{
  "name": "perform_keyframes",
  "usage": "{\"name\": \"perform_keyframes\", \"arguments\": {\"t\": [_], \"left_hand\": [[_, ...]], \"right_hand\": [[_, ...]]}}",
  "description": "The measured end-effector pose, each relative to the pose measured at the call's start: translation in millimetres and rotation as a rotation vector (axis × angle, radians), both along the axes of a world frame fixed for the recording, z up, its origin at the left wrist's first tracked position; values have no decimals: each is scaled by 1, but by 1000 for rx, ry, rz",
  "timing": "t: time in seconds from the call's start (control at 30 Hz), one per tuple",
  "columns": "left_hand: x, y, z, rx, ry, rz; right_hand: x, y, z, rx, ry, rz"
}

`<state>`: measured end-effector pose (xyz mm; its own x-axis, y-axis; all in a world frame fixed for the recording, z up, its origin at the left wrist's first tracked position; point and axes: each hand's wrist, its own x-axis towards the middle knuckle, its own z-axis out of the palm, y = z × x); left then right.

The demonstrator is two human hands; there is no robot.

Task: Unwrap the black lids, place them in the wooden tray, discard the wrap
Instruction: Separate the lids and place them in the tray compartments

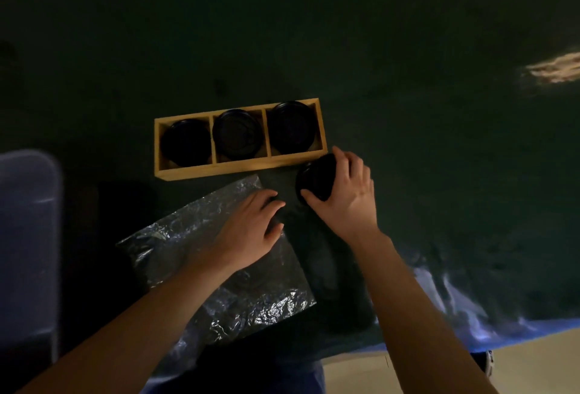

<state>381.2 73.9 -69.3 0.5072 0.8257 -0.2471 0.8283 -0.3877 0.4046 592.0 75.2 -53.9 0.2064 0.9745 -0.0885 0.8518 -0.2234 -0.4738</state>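
Nearest to us, the crinkled clear plastic wrap (219, 271) lies spread flat on the dark-covered desk (408, 142), and our left hand (248, 230) rests palm-down on its far edge, fingers loosely curled and pinning the sheet without closing on anything. Just to the right of that hand, our right hand (348, 188) holds a stack of round black plastic lids (315, 178) on its side, thumb at the near rim and fingers wrapped over the far rim, so this grip is closed firmly on the lids, with the wrist bent slightly inward. We judge the unwrapping done and the placing step in hand. Just beyond and left of the grip sits the long wooden tray with three compartments (238, 171); each compartment already shows black lids, the right one closest to our held stack. The next move, as we see it, calls for lifting the stack over the near wall, turning it flat and lowering it into a compartment. After that the wrap under our left hand still needs gathering and discarding.
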Motion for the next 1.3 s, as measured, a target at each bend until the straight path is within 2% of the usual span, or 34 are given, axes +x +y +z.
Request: {"name": "perform_keyframes", "arguments": {"t": [0.13,0.27,0.37,0.5,0.63,0.77,0.97,1.3], "left_hand": [[-6,5,6,-8,2,59],[-13,10,7,-57,-31,130],[-17,11,9,-88,-55,181],[-24,11,10,-90,-80,236],[-30,11,14,-97,-107,273],[-40,8,18,-77,-118,301],[-49,8,23,-47,-144,356],[-56,7,22,-19,-141,412]], "right_hand": [[-24,1,-12,-123,-71,14],[-27,1,-16,-85,-80,-26],[-24,2,-8,-104,-12,-48],[-19,5,14,-7,101,-122],[-24,32,42,115,139,-12],[-34,79,58,125,32,144],[-43,122,51,-58,-142,307],[-39,130,34,-89,-235,351]]}}
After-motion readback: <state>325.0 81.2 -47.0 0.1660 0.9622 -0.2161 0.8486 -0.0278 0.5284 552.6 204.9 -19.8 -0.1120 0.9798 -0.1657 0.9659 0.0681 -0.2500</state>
